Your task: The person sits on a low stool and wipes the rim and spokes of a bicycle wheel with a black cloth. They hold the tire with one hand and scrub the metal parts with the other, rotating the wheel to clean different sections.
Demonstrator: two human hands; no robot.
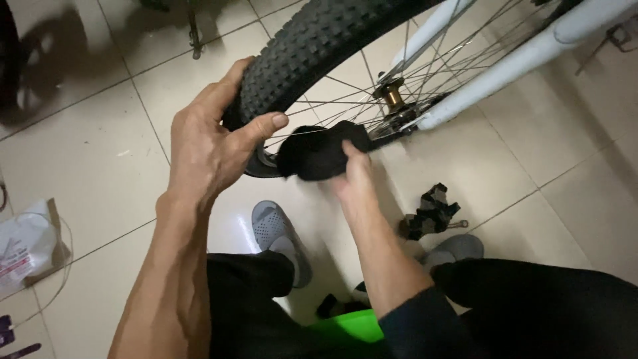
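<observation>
While the left hand [206,143] grips the knobby tyre [312,46] between curled fingers and thumb, the right hand's [352,179] fingers should keep the black cloth [319,153] pinched flat against the rim beside them.

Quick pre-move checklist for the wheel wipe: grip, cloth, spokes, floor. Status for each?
1. Left hand holds the knobby tyre, thumb over the tread: ok.
2. Right hand holds the black cloth against the wheel by the spokes: ok.
3. Right fingers clear of the spokes: cannot tell, the cloth hides them.
4. Wheel seated at the hub between the white fork legs: cannot tell from this angle.
5. Floor by the feet: not ok, a dark crumpled rag lies beside the grey shoe.
6. Light: not ok, dim, with heavy shadows.
</observation>
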